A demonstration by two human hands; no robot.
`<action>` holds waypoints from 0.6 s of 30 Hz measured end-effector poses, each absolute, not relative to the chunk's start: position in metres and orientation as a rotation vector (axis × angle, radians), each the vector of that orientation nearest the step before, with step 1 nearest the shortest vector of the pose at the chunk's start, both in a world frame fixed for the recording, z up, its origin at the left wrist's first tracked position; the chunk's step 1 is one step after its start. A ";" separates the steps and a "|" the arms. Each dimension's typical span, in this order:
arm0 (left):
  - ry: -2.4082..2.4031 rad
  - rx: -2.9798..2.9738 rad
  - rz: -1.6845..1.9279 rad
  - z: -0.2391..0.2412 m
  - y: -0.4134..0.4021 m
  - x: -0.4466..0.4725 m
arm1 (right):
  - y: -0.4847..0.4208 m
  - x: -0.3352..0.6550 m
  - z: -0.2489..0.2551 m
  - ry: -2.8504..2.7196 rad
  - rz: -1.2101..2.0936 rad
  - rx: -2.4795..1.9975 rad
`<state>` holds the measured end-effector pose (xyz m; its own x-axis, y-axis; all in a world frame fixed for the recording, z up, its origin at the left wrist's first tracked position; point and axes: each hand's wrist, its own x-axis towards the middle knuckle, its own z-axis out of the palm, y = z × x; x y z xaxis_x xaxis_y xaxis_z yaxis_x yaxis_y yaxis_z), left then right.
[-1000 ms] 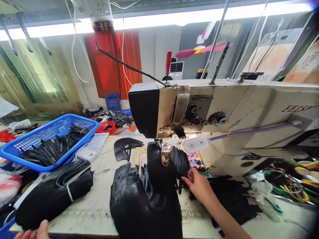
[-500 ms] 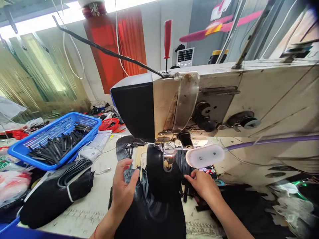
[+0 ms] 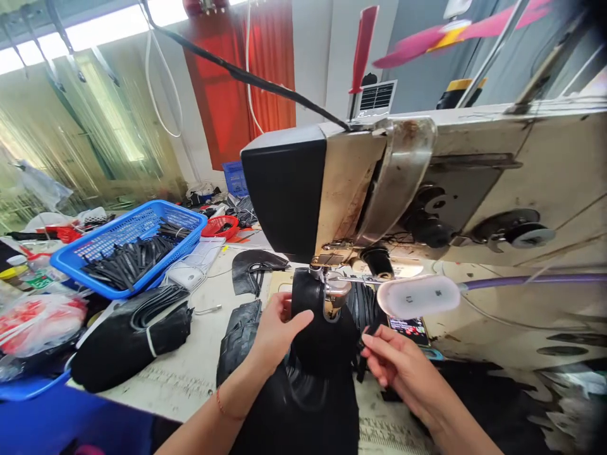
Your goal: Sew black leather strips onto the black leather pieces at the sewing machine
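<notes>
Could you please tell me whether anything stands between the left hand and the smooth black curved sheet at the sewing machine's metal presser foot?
Nothing visible does: the left hand is at the left edge of the smooth black curved sheet, though firm contact is unclear. The metal presser foot is farther right.

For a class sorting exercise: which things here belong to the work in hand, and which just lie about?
In the work:
curved, flat black piece under the metal presser foot, left hand at its edge
narrow black strip, pinched in the right hand
cream-and-black sewing machine

Apparently lying about:
lit rectangular phone
round red plastic basket
white plastic box
</notes>
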<state>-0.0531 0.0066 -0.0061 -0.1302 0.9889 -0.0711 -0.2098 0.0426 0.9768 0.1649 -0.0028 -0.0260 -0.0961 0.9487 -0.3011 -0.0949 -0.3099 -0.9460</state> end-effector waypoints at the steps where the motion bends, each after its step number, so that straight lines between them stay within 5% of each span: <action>1: 1.158 0.943 1.312 -0.006 0.008 -0.050 | -0.004 0.157 -0.020 -1.000 1.576 -1.265; 18: 0.960 0.787 1.185 0.013 0.000 -0.037 | 0.010 0.111 0.004 -0.871 1.513 -1.182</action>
